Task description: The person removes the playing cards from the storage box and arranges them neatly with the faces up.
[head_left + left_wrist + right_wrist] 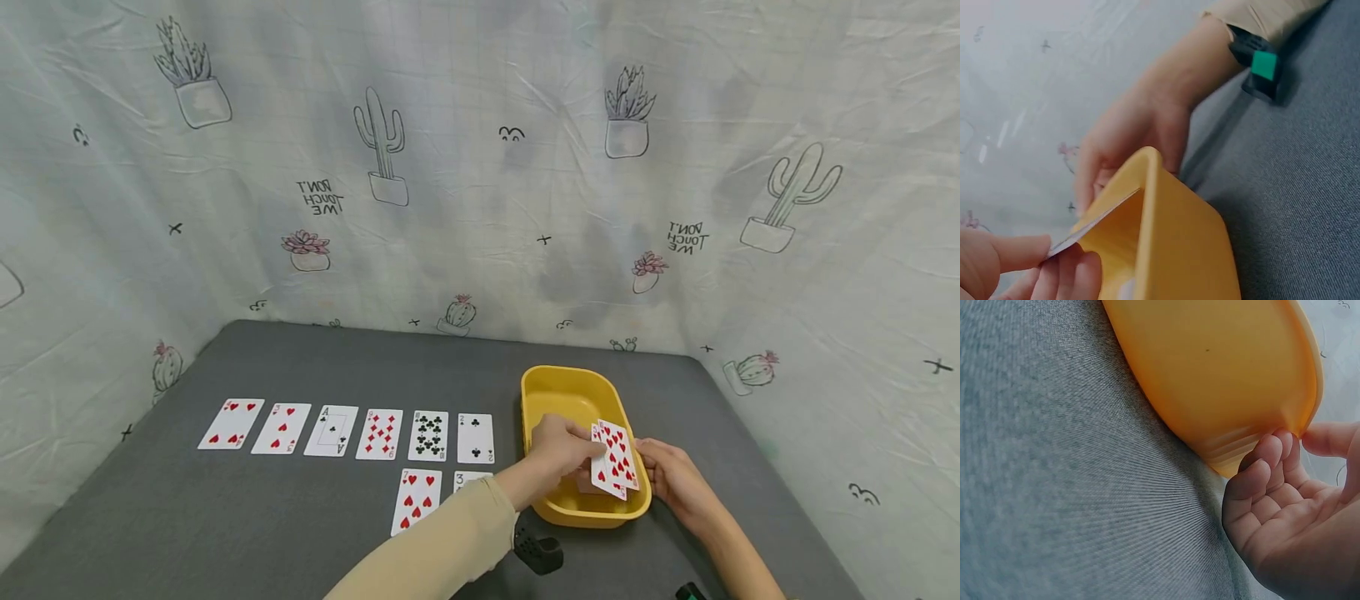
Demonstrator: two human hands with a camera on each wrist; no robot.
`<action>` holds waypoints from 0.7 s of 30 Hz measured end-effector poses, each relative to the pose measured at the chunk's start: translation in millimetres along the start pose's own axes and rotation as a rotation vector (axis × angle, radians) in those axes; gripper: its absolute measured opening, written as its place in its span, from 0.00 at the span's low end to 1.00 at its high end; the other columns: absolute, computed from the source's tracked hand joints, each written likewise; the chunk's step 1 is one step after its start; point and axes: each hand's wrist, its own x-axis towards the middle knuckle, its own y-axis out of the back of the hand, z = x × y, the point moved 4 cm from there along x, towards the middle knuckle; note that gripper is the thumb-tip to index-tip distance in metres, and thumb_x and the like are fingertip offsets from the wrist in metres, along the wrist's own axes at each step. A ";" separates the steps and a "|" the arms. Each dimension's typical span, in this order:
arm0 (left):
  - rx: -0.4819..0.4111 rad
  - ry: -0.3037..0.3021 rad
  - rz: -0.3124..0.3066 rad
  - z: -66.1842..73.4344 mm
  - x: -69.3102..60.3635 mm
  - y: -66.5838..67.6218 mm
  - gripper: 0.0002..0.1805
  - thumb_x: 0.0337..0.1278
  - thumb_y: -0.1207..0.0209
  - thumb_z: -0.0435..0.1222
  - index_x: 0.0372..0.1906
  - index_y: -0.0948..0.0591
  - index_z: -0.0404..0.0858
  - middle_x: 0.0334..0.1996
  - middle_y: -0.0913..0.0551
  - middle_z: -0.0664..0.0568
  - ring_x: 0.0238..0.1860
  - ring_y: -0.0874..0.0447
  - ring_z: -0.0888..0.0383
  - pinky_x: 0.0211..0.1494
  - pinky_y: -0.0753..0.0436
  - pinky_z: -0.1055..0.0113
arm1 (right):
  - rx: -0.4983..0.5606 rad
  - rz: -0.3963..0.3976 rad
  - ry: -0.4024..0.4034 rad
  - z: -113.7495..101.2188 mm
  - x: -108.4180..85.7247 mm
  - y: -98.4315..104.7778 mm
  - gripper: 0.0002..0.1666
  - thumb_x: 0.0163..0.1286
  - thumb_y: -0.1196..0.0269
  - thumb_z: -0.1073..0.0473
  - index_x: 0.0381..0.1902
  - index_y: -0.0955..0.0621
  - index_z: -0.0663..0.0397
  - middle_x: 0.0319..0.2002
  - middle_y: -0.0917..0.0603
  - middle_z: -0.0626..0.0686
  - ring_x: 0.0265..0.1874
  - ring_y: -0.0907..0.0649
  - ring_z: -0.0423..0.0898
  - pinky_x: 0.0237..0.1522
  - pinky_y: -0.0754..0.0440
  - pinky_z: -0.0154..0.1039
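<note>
Over a yellow plastic bin [570, 380], my left hand [561, 450] pinches overlapping playing cards [618, 457], hearts with their faces up. The left wrist view shows the thumb on top of the thin cards and the fingers beneath, inside the bin's opening. At the bin's right side, my right hand [678, 482] holds the rim. In the right wrist view its thumb and fingertips meet at that rim, with the other fingers curled against the outer wall. Something pale [1126, 290] lies low in the bin; I cannot tell what.
Left of the bin a row of face-up cards, from a heart card [231, 424] to the two of clubs [476, 438], lies on the grey cloth [187, 508]. Below it are a seven of hearts [416, 500] and a three [468, 478] partly covered by my sleeve. A patterned curtain [465, 208] stands behind.
</note>
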 end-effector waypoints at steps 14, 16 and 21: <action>-0.219 -0.143 -0.052 -14.8 -42.5 128.9 0.15 0.58 0.33 0.35 0.46 0.18 0.29 0.35 0.14 0.46 0.33 0.14 0.52 0.35 0.14 0.59 | 0.018 -0.015 0.008 4.0 -1.4 -3.6 0.21 0.79 0.49 0.53 0.49 0.23 0.69 0.39 0.15 0.58 0.38 0.15 0.48 0.41 0.16 0.45; -0.192 -0.142 0.019 -22.6 -49.3 157.7 0.15 0.58 0.32 0.35 0.46 0.18 0.29 0.36 0.14 0.46 0.33 0.15 0.54 0.34 0.14 0.61 | 0.016 -0.008 0.007 2.6 -2.8 -4.1 0.21 0.79 0.49 0.53 0.48 0.23 0.69 0.39 0.15 0.58 0.38 0.15 0.48 0.41 0.16 0.45; -0.129 -0.094 0.189 -50.4 -61.6 222.2 0.16 0.55 0.31 0.35 0.47 0.17 0.30 0.37 0.14 0.46 0.36 0.17 0.55 0.32 0.15 0.61 | 0.015 -0.006 0.009 0.0 -4.4 -4.1 0.22 0.79 0.48 0.52 0.49 0.24 0.70 0.38 0.15 0.57 0.37 0.15 0.47 0.41 0.16 0.44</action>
